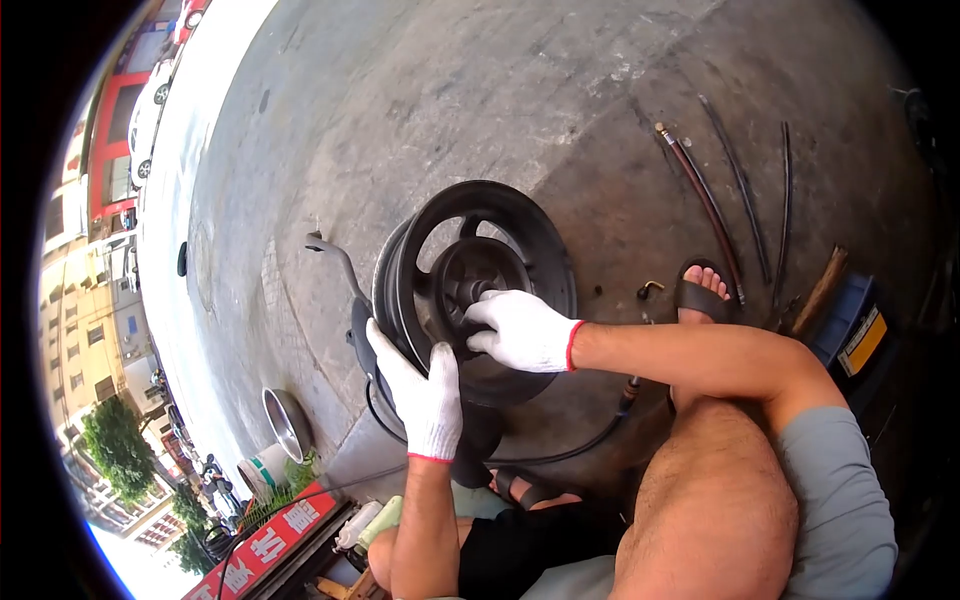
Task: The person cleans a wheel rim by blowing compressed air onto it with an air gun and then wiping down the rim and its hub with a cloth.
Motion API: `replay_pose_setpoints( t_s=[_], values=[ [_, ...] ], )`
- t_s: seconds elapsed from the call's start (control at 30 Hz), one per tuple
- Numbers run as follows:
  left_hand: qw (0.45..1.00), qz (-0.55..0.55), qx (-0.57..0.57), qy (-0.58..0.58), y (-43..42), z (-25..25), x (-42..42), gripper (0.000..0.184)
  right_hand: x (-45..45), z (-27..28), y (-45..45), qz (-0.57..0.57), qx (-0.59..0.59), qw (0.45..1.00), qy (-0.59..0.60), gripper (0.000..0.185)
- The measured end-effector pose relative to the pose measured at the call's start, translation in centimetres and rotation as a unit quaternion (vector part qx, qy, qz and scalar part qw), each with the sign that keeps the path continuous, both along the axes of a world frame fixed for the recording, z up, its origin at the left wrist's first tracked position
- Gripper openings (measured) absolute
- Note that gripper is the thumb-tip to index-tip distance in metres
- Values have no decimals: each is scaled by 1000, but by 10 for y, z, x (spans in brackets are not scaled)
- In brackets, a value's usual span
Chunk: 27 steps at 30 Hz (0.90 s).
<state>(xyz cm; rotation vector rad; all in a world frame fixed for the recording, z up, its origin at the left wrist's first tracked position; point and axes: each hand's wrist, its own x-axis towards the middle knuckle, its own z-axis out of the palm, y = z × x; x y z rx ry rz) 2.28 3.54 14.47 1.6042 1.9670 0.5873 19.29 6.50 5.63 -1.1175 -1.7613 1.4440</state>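
A black spoked wheel rim (555, 235) without a tyre stands in front of me, tilted towards me. My left hand (418, 398), in a white knitted glove with a red cuff, grips its lower left edge, thumb on the near side and fingers along the outside. At the centre hub (462, 265) is my right hand (530, 330), gloved the same way, its fingers curled in against the hub. Whatever those fingertips hold is hidden behind them. Under the rim, a dark part with a curved grey metal arm (340, 262) sticks out to the left.
Several dark hoses lie on the concrete floor, including a reddish one (708, 195) with a brass end. A blue box (850, 320) stands by my right elbow. A black air hose (570, 452) runs past my feet. At the left are a metal bowl (288, 425) and a red sign (270, 545).
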Motion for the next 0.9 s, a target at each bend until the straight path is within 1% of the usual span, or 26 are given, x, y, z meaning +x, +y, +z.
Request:
replay_pose_setpoints(
  t_s=[0.07,0.1,0.13,0.17,0.2,0.27,0.3,0.33,0.4,0.43,0.47,0.5,0.53,0.57,0.6,0.63,0.67,0.73,0.8,0.87,0.9],
  values=[
    [1000,-2,-4,14,2,0,-1,90,21,14,24,-60,-196,979,24,27],
    [1000,1,-5,8,2,0,-1,91,21,6,29,-158,-320,914,194,25],
    [1000,3,-6,2,2,0,-2,91,20,-3,34,-249,-426,795,352,24],
    [1000,3,-7,4,1,1,-1,91,24,-12,40,-270,-465,714,448,25],
    [1000,3,-7,9,2,3,1,92,20,-23,45,-260,-478,684,486,28],
    [1000,-4,-10,14,2,5,5,93,5,-15,54,-253,-525,631,512,27],
    [999,-14,-11,31,1,7,7,92,-3,1,53,-266,-498,647,511,29],
    [999,-24,-10,48,0,8,8,92,-11,18,57,-304,-539,617,486,18],
    [999,-23,-11,47,-1,9,9,92,-12,29,47,-252,-526,658,476,17],
    [999,-21,-9,45,0,8,9,91,-20,25,37,-209,-413,782,418,17],
    [999,-20,-8,46,2,8,9,91,-22,19,19,-180,-285,910,243,18],
    [999,-19,-8,34,3,7,8,91,-25,11,0,-180,-136,960,167,20],
    [1000,-19,-10,23,1,6,6,91,-22,5,-16,-176,15,981,85,23],
    [1000,-16,-11,-5,2,3,2,91,-11,-6,-23,-117,49,990,58,22],
    [1000,-17,-11,-5,3,3,1,91,2,-12,-24,-56,84,994,30,22],
    [1000,-15,-15,-12,3,3,-1,91,17,-14,-17,3,79,997,-13,22],
    [1000,-13,-18,-19,3,4,-1,91,30,-15,-7,32,48,998,-13,22],
    [999,-2,-24,-23,7,4,-2,89,45,-16,9,-119,-35,992,-20,24],
    [998,18,-36,-49,11,0,-9,87,54,-28,30,-265,-21,964,-9,24],
    [998,19,-38,-42,12,-1,-12,86,49,-32,37,-307,14,952,9,22],
    [999,19,-35,-33,13,1,-10,85,41,-31,38,-258,101,961,25,23]
  ],
)
